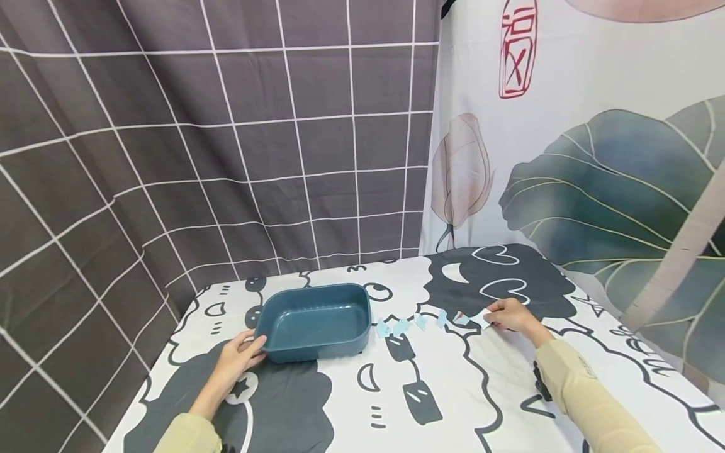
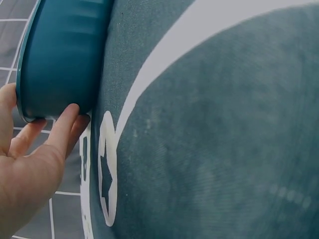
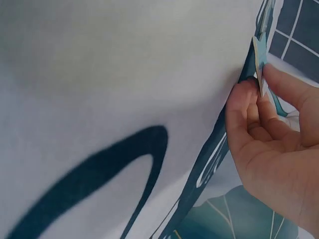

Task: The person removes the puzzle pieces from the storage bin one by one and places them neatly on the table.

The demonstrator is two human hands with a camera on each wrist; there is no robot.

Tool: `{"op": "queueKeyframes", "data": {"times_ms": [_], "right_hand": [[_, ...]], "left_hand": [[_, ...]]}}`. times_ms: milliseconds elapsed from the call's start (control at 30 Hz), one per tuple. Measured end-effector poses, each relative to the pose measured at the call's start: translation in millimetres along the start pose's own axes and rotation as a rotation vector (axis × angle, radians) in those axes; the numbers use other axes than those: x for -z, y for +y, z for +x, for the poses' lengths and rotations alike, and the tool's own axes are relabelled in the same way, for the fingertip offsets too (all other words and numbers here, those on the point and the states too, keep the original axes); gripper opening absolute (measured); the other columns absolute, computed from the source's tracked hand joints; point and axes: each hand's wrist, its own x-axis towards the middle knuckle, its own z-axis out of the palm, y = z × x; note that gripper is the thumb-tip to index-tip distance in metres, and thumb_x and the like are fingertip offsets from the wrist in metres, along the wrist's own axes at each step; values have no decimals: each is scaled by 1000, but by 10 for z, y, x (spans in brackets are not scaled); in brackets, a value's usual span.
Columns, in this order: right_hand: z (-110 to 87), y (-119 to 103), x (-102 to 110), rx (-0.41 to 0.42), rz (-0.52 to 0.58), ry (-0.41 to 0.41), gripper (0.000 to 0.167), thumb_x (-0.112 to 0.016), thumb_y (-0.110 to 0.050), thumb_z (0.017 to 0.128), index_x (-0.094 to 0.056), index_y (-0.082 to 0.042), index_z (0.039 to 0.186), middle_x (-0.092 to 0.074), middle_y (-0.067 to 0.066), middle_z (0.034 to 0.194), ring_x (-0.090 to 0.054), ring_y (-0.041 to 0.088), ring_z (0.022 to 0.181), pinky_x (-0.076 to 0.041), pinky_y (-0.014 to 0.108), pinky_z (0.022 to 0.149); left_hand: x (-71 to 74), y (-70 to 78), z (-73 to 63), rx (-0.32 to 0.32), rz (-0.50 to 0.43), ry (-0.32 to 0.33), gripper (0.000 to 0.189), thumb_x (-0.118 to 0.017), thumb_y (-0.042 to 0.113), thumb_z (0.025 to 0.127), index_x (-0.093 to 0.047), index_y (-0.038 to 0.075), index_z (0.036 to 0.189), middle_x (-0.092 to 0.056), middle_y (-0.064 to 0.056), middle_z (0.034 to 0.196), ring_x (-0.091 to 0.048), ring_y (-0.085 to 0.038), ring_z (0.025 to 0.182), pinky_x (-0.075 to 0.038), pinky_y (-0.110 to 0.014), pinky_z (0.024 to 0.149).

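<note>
My left hand (image 1: 240,357) grips the front left corner of a deep teal plastic basin (image 1: 317,350). In the left wrist view its fingers (image 2: 64,127) curl round the outside of that corner, one up by the rim. Farther right, my right hand (image 1: 510,314) pinches a small, thin, light-blue puzzle piece (image 3: 259,64) between thumb and fingertips, low over the cloth. Several similar pieces (image 1: 421,322) lie in a row between the basin and this hand. The basin's visible floor is bare.
A white cloth with dark cartoon drawings (image 1: 447,371) covers the table. Behind and to the left hangs a dark grey curtain (image 1: 249,151) with a white grid; a white curtain with a lotus print (image 1: 600,163) hangs at the right.
</note>
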Motion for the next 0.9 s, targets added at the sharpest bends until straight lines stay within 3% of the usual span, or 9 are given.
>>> {"op": "queueKeyframes", "data": {"times_ms": [300,600,800,900], "right_hand": [[0,47,-4,-34,-11,50,28,-63,-8,85,-62,15,100,-65,7,77,-58,9,69,-54,20,58],[-14,70,1,-46,-33,109,33,-64,-12,86,-61,14,106,-66,29,101,-67,21,78,-61,33,69],[-21,122,40,-54,-30,131,33,-62,-8,89,-59,17,110,-64,32,104,-67,26,82,-63,38,74],[-19,146,66,-58,-18,133,33,-62,-8,89,-58,17,111,-63,33,106,-67,23,82,-63,38,74]], "left_hand": [[10,-9,-5,1,15,-3,62,-55,25,100,-32,-12,144,-44,-41,139,-66,-34,114,-60,-31,94],[38,-27,-25,5,36,0,62,-55,26,100,-33,-11,144,-45,-40,139,-65,-35,115,-59,-32,94],[45,-32,-15,1,72,8,60,-53,26,101,-34,-11,144,-47,-40,137,-65,-38,115,-60,-33,93],[51,-23,0,-1,79,12,59,-53,26,101,-33,-11,144,-47,-40,136,-65,-37,114,-60,-33,93]]}}
